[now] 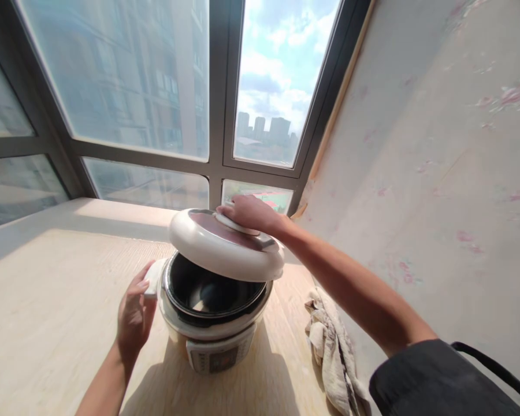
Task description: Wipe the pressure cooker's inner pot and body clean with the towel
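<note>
A white electric pressure cooker point(219, 341) stands on a pale wooden counter point(47, 300). Its dark inner pot point(212, 289) shows under the raised lid. My right hand point(249, 212) grips the handle on top of the white lid point(225, 245), which hangs tilted just above the cooker's rim. My left hand point(134, 315) rests against the cooker's left side handle point(155, 276), fingers curled on it. The cooker's control panel point(219, 358) faces me.
A crumpled beige cloth point(333, 341) lies on the counter to the right of the cooker, next to a pale wall point(437, 173). Large windows point(156, 86) run behind the counter. A dark bag or sleeve with a strap point(437, 381) sits at lower right.
</note>
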Motion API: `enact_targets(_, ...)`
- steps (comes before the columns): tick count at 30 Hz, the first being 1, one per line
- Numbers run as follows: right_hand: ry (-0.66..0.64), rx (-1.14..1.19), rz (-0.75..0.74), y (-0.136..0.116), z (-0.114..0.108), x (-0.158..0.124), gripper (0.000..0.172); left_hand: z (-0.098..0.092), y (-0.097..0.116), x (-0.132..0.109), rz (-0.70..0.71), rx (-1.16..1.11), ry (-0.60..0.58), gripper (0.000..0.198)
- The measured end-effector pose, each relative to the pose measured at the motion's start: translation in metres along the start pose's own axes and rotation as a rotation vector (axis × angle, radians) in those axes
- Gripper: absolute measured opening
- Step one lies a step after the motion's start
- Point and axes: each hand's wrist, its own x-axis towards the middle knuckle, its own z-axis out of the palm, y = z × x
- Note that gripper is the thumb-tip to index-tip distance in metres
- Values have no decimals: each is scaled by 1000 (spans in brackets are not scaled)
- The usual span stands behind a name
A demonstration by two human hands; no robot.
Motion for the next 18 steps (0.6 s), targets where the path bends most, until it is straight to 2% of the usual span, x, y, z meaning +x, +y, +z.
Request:
enact_targets(5,56,184,34,46,-55,24,51,-1,8,5,9,15,13,44)
enact_targets(9,180,148,97,80,-78,38,51,0,9,7,11,17,38,48)
enact_targets(13,334,-81,147,103,-76,45,46,2,6,6,-24,0,36,46)
enact_targets(18,288,-288,190,128,-47,60,46,0,6,3,-23,6,43,50)
